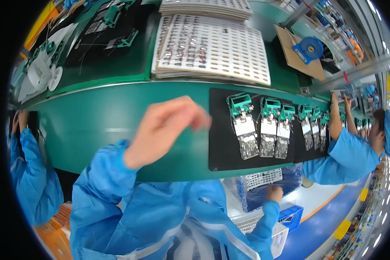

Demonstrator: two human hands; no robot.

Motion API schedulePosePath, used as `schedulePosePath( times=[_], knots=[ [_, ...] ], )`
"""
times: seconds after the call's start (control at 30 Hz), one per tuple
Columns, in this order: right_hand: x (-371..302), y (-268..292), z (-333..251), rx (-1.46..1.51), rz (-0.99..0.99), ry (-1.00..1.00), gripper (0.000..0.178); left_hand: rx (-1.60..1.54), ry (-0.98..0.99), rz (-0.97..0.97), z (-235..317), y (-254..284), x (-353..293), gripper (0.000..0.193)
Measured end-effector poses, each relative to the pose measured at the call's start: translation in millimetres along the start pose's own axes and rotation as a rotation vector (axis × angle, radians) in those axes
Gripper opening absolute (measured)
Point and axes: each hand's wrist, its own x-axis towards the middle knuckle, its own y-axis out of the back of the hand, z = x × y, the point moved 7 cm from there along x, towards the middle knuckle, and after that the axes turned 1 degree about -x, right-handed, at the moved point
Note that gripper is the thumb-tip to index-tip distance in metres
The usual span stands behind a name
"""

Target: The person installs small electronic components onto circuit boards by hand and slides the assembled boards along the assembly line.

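Note:
My left hand (167, 130) is raised over the bare green bench (104, 104), left of a black mat. Its fingers are bent and smeared by motion, so whether they hold anything cannot be told. Below the bench edge, my right hand (274, 193) is closed beside a bin lined with blue plastic (260, 195); what its fingers grip is hidden. A white slotted tray (264, 178) lies in that bin. On the black mat (223, 147) rest three circuit board assemblies (247, 130) with green frames on top, nearest to my left hand.
Stacked white slotted trays (234, 47) holding small parts stand behind the bench. A blue tape reel (310, 48) sits on cardboard at back right. Co-workers in blue sit at right (351, 151) and left (30, 173). More boards lie on the right mat (314, 130).

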Motion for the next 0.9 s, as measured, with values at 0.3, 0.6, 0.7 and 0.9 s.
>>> schedulePosePath(
  times=[0.3, 0.6, 0.7, 0.9],
  knots=[
    [-133.8, 302.3, -242.4, 0.596, 0.217, 0.546, 0.024, -0.427, -0.246, 0.135, 48.3, 137.9, -108.1, 0.029],
    [-253.5, 296.3, -597.7, 0.459, -0.194, 1.559, 0.015, -0.354, -0.119, 0.524, 28.7, 300.2, -287.8, 0.016],
    [-253.3, 272.5, -697.8, 0.653, -0.644, 1.359, 0.032, -0.384, -0.083, 0.614, 7.7, 341.3, -340.0, 0.014],
    [-219.7, 203.4, -803.5, 1.091, -0.825, 0.683, 0.047, -0.424, 0.032, 0.71, -34.2, 433.0, -428.9, 0.018]
  ],
)
